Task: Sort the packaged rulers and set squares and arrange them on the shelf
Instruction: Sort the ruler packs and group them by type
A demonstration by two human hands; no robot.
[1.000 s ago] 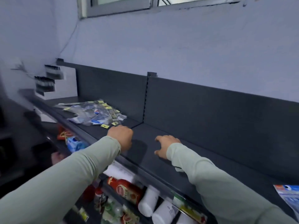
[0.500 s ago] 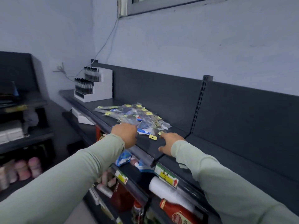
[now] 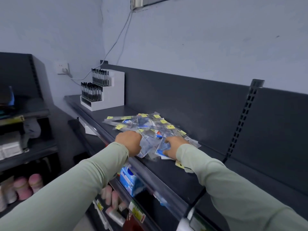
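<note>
left hand (image 3: 129, 143) curls against the near edge of the packet pile (image 3: 150, 128) on the top shelf (image 3: 166, 172); i cannot tell if it grips one. right hand (image 3: 175, 145) pinches a blue-labelled packet (image 3: 162, 150). farther along stands a white pen stand (image 3: 116, 95).

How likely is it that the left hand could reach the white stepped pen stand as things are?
Probably yes: the left hand is at the pile of clear ruler packets, and only bare dark shelf lies between it and the white stepped pen stand.
</note>
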